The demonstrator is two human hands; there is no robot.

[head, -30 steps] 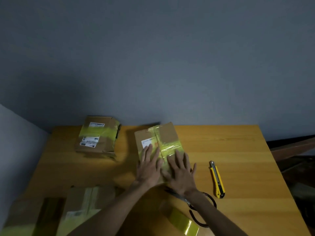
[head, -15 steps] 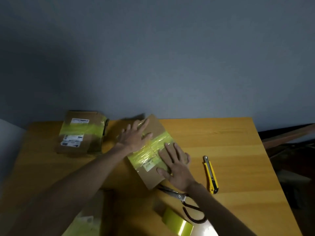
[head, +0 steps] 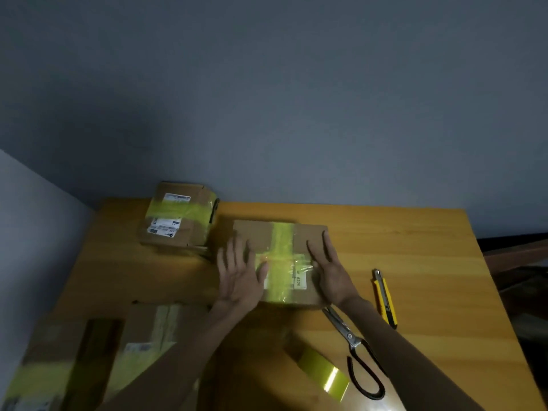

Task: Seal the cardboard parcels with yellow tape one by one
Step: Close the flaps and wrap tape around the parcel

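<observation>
From the head view we see a cardboard parcel (head: 308, 241) lying mid-worktop (head: 415, 247), yellow tape (head: 281, 241) crossing its top. Our left hand (head: 237, 277) rests flat on its left part and our right hand (head: 332, 274) on its right, fingers (head: 237, 250) straight on both, gripping nothing. A second taped parcel (head: 178, 221) sits just behind-left. Scissors (head: 353, 345) and a yellow knife (head: 385, 298) lie to the right, and the tape roll (head: 324, 376) sits nearer us.

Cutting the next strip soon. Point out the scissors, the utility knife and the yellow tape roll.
scissors (head: 352, 342): head view, on the pivot.
utility knife (head: 386, 299): head view, on its yellow body.
yellow tape roll (head: 324, 375): head view, on its shiny outer band.
</observation>
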